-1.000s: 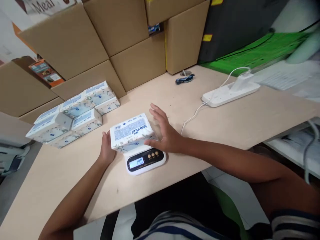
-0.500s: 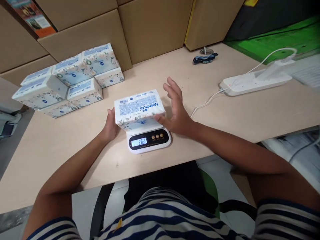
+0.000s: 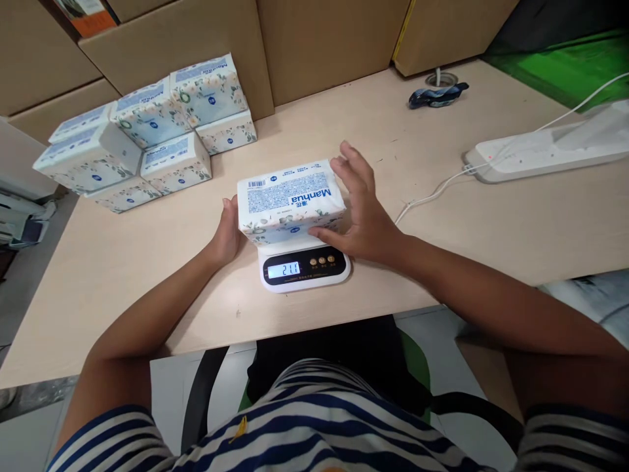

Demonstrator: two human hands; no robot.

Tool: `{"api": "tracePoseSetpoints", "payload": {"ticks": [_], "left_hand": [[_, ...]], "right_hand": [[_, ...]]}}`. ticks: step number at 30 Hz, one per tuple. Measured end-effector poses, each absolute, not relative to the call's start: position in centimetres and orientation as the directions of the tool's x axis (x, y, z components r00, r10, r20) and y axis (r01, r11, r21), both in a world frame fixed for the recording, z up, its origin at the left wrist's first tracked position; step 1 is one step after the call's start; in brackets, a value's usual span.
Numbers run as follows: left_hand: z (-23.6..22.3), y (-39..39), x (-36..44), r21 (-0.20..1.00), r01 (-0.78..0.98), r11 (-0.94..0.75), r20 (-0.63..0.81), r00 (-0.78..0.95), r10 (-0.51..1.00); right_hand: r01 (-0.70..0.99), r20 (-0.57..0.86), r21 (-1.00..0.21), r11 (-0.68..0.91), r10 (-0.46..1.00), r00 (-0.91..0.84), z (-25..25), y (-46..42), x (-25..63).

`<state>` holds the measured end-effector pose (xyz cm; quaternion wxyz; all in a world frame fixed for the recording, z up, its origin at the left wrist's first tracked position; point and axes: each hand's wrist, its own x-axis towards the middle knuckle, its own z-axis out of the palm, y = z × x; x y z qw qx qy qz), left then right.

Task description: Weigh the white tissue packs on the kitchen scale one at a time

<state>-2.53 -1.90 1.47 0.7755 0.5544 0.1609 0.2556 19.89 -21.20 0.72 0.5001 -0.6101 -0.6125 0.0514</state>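
Note:
A white flower-printed pack of tissues, marked Manhua, lies level over a white digital kitchen scale. It hides the weighing plate, so I cannot tell how firmly it rests there. The lit display seems to read 21.1. My left hand presses the pack's left end, its thumb up and the other fingers hidden behind. My right hand grips the right end, with the thumb at the lower front and the fingertips at the far top corner.
Several similar tissue packs are stacked at the back left, before cardboard boxes. A dark blue patterned strap or band lies by a cable hole. On the right sits a white power strip, its cord crossing the table.
My right fingers have closed in from beside the pack onto its right end. The display has gone from about 26.2 to 21.1. The camera view has shifted slightly.

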Motion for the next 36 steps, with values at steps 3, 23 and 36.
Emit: {"api": "tracePoseSetpoints", "payload": {"ticks": [3, 23, 36], "left_hand": [[1.5, -1.8, -2.5, 0.948, -0.210, 0.240, 0.031, 0.808, 0.588], [2.6, -2.0, -1.8, 0.960, -0.247, 0.134, 0.123, 0.798, 0.590], [1.7, -1.7, -1.9, 0.957, -0.268, 0.114, 0.154, 0.799, 0.582]], "right_hand": [[0.691, 0.533, -0.672, 0.265, 0.821, 0.204, 0.1, -21.3, 19.9], [0.703, 0.519, -0.672, 0.233, 0.825, 0.224, -0.9, -21.3, 19.8], [0.720, 0.522, -0.659, 0.217, 0.822, 0.230, -0.6, -21.5, 19.8]]}}
